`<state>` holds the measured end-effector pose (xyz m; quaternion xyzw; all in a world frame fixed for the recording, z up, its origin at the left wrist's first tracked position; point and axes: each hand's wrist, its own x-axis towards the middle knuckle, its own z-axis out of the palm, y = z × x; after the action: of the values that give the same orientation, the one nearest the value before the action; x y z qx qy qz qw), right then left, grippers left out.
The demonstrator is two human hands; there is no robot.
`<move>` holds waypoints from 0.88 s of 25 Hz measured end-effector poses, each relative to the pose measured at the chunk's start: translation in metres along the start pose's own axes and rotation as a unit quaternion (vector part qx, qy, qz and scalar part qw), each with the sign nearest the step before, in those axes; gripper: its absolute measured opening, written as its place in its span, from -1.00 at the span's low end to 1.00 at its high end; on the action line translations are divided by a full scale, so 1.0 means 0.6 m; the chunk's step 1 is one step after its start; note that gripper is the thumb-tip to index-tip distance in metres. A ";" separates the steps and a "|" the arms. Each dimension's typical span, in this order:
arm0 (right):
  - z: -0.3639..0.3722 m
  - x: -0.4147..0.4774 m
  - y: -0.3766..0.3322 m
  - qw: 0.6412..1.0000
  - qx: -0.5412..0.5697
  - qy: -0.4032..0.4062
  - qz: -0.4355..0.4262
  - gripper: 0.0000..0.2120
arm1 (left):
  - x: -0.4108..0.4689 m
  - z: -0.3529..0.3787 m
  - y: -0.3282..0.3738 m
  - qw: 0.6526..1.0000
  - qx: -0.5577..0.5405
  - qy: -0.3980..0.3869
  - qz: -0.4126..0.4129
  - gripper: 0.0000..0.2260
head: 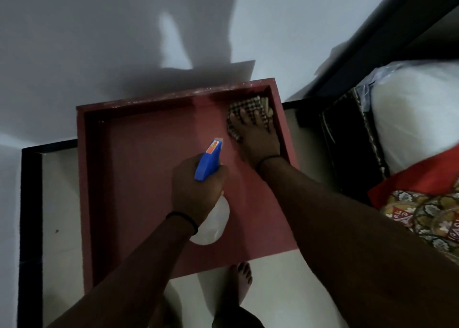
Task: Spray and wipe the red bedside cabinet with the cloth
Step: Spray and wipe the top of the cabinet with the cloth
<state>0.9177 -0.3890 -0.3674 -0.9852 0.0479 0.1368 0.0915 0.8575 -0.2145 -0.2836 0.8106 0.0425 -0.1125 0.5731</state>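
Red cabinet (149, 183): head view, seen from above.
Cloth (244, 105): far right corner, under right hand (255, 138), fingers flat and spread.
Bottle (208, 162): gripped by left hand (196, 191) over the top.
Progress: mid-task, likely; specked back rim (173, 96) looks unwiped.

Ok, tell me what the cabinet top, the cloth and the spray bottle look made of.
Cabinet top: likely painted wood or board, matte red, raised rim. Cloth: woven fabric, checked pattern. Spray bottle: translucent plastic body, opaque blue plastic head.
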 end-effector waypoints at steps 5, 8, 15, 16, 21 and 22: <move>0.054 -0.188 0.011 0.999 0.031 0.032 -0.001 -0.35 | -0.016 0.004 0.015 1.000 0.004 0.002 -0.010 -0.82; 0.081 -0.351 0.000 0.998 0.046 0.028 0.024 -0.37 | -0.025 0.000 0.019 1.000 -0.002 -0.001 -0.013 -0.81; 0.051 -0.243 -0.025 0.999 -0.024 -0.006 0.030 -0.36 | -0.093 -0.047 -0.018 1.000 -0.018 -0.006 -0.012 -0.76; 0.047 -0.207 -0.027 0.999 -0.040 0.004 0.037 -0.34 | -0.109 -0.055 -0.028 1.000 -0.017 -0.010 -0.013 -0.76; 0.120 -0.358 -0.026 0.998 -0.043 0.009 0.035 -0.38 | -0.179 -0.104 -0.080 0.999 -0.012 -0.034 -0.020 -0.73; 0.133 -0.419 -0.036 0.999 -0.033 -0.004 0.034 -0.35 | -0.187 -0.111 -0.088 0.999 -0.013 -0.030 -0.024 -0.73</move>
<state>0.6586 -0.3351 -0.3691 -0.9850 0.0768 0.1449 0.0542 0.7471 -0.1274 -0.2852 0.7979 0.0462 -0.1505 0.5818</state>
